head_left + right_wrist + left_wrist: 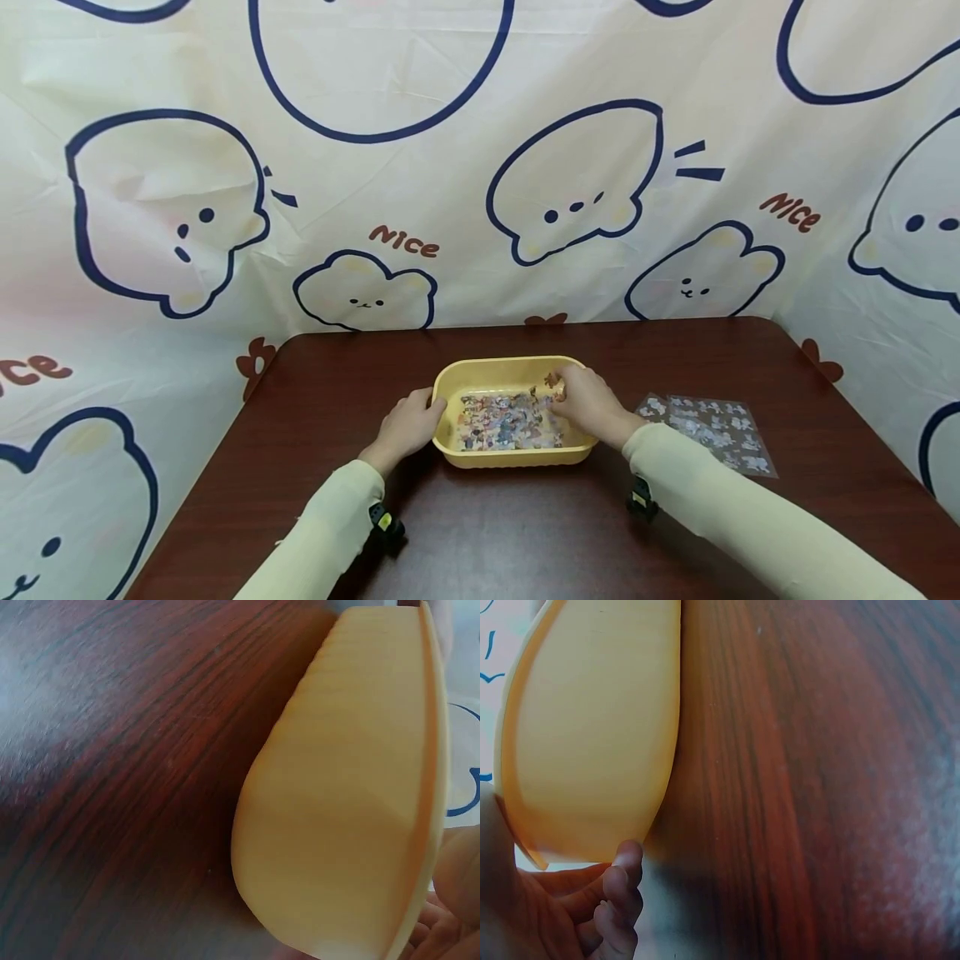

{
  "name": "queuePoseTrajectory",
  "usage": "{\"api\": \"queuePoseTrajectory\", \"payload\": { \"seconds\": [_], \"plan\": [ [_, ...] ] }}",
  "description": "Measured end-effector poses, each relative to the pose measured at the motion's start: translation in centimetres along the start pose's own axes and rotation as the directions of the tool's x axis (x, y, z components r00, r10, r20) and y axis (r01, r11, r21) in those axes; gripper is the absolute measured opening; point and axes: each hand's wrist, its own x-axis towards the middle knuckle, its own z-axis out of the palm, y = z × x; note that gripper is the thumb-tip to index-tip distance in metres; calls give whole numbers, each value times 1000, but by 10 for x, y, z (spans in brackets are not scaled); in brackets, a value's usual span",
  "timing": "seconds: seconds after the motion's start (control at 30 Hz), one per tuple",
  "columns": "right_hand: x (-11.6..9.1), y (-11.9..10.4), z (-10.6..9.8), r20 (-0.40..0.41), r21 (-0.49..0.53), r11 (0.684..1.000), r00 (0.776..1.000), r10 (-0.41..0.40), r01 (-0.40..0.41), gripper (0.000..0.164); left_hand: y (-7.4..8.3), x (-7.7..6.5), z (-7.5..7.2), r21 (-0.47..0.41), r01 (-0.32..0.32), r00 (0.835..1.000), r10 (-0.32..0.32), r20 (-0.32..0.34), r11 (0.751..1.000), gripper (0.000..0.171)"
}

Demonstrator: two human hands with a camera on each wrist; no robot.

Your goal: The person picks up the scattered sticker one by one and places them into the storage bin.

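Now L hand (pixel 408 423): curled, grips tub (pixel 517 458) end
R hand (pixel 590 404): curled, pinches pc (pixel 552 380)
Jigsaw pcs (pixel 504 423): in tub

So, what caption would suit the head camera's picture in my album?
At a wood-grain table, left hand grips a yellow tub; right hand is at the jigsaw pieces inside.

My sleeves (pixel 315 525) are pale cream, the tray (pixel 517 458) plain yellow, its puzzle pieces (pixel 510 421) multicoloured. I see a dark-streaked, red-brown tabletop (pixel 517 533) and a white backdrop (pixel 457 200) with navy outlines.
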Motion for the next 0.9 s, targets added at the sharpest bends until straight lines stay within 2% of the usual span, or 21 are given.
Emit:
{"api": "queuePoseTrajectory", "payload": {
  "seconds": [0.23,0.4,0.73,0.9],
  "plan": [
    [0,-3,3,13,-122,993,1000,-4,6,55,-1,1,0,0,-6,1000,6,3,1000,52],
    [1,-5,3,24,-172,985,1000,-4,8,67,-3,1,1,-3,-4,1000,4,5,1000,53],
    [0,-5,4,15,-212,976,999,-40,43,73,-4,1,2,-24,-24,1000,25,10,999,52],
    [-1,-5,4,32,-193,980,999,-35,41,61,-3,0,2,-23,-32,999,32,-10,999,49]
  ]
}}
